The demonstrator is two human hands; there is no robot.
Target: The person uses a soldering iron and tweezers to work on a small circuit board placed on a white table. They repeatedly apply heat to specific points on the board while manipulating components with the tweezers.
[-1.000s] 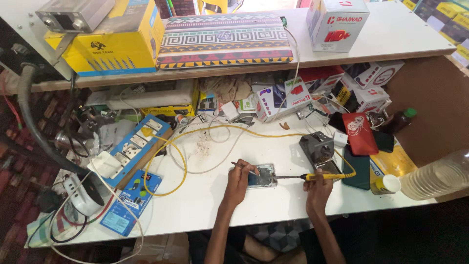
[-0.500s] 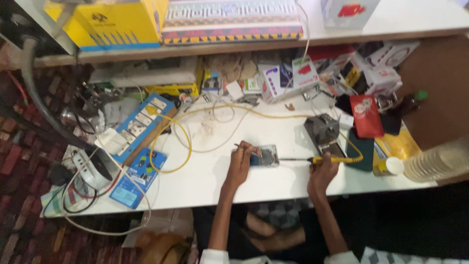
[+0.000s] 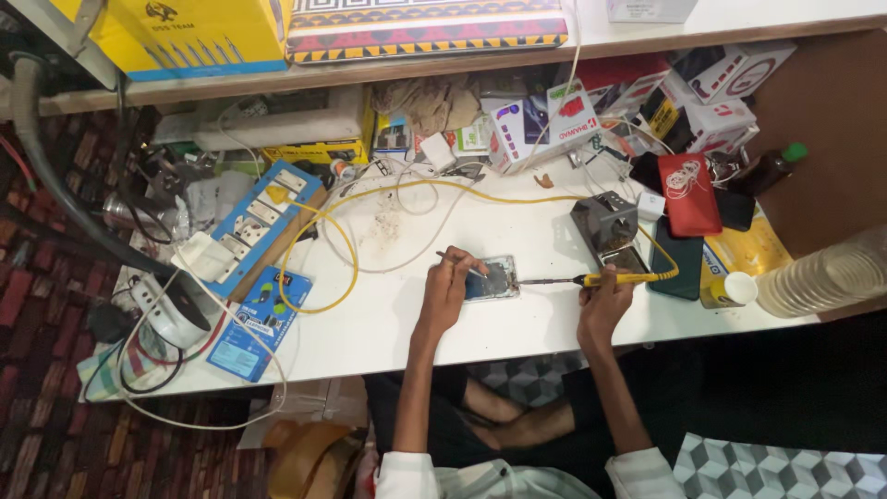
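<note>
Center of white bench [image 3: 388, 314]: opened phone [image 3: 492, 278], flat rectangle, sits under left hand [image 3: 446, 291], fingers pinching thin tweezers [image 3: 459, 263] over it. Right hand [image 3: 602, 303] at 3 o'clock grips yellow-handled soldering iron [image 3: 601, 278], metal tip touching phone's edge.

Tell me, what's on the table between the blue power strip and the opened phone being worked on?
In the head view, a looping yellow cable lies between the blue power strip and the opened phone, with thin white wires; otherwise bare white table.

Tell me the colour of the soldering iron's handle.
Yellow: the soldering iron in the right hand, head view.
</note>
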